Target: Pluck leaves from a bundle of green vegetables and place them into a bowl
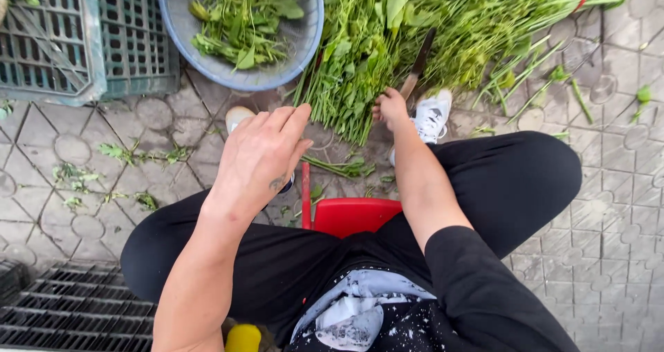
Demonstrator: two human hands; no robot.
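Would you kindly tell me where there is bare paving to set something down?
Bare paving lies right of the right knee; more lies between crate and left knee, with scattered scraps. Ahead is crowded: basin, greens pile, right hand holding a knife.

Two bare hands, left (259, 155) and right (390, 108). One knife (417, 67). One blue basin (304, 37) of greens. One large pile of green stalks (415, 27). Two white shoes (432, 115). One red stool (353, 215). Two grey-green crates (90, 54).
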